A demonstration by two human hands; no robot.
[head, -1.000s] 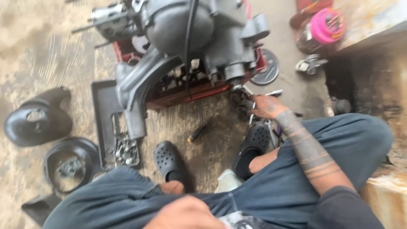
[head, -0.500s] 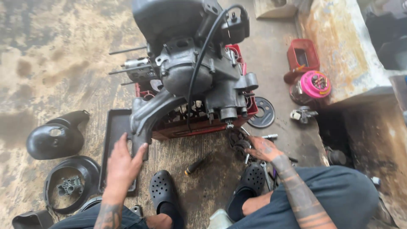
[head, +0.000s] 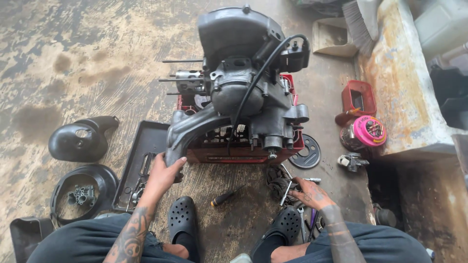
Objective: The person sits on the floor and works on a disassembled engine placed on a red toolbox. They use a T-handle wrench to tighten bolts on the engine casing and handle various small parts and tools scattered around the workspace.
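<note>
- Grey metal is the main thing here: an engine (head: 243, 92) sits on a red crate (head: 243, 148) in the middle of the stained concrete floor (head: 73, 48).
- The left hand (head: 163, 176) holds the lower end of the engine's long arm, at the left front corner of the crate; its fingers are closed around the metal edge.
- The right hand (head: 309, 193) rests low on the floor, to the right of the crate, on a small pile of tools (head: 292, 195). Its fingers are curled over a slim metal tool, but I cannot tell if they really grip it.
- A screwdriver (head: 225, 197) with a black handle lies on the floor between the two black clogs (head: 182, 218).
- A black tray (head: 141, 156) with small parts lies just left of the crate, beside the left hand.
- Further left are two black covers (head: 80, 141), one above the other.
- On the right, a round black disc (head: 305, 155) leans near the crate, and a jar with a pink lid (head: 369, 131) stands beside a rusty step (head: 404, 87).
</note>
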